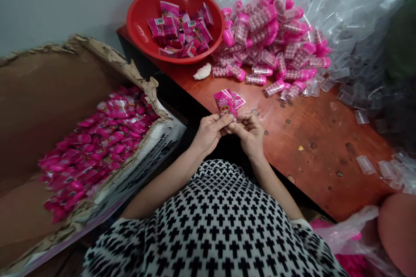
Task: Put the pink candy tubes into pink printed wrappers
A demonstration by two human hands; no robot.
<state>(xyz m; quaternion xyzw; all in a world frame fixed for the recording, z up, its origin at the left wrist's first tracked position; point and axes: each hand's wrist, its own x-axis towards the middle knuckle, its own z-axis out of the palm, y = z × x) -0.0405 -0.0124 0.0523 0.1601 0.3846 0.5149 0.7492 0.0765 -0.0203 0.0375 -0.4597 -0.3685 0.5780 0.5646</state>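
Observation:
Between my hands, at the near edge of the table, is a small glossy pink printed wrapper [223, 100]. A second pink piece [238, 100] shows behind it on the right; I cannot tell whether the two are joined. My left hand [211, 132] pinches the wrapper's lower edge between thumb and fingers. Curled against the same lower edge, my right hand [251, 135] has its thumb and fingertips closed, touching the left fingertips. Just beyond lies a heap of clear tubes with pink caps [260, 34], filled with small pink balls.
A red bowl [136, 21] of pink wrappers stands at the back left of the wooden table [302, 125]. On the left, a torn carton [159, 125] holds many filled pink packets [97, 138]. Loose clear tubes [365, 164] and a plastic bag [354, 229] are at the right.

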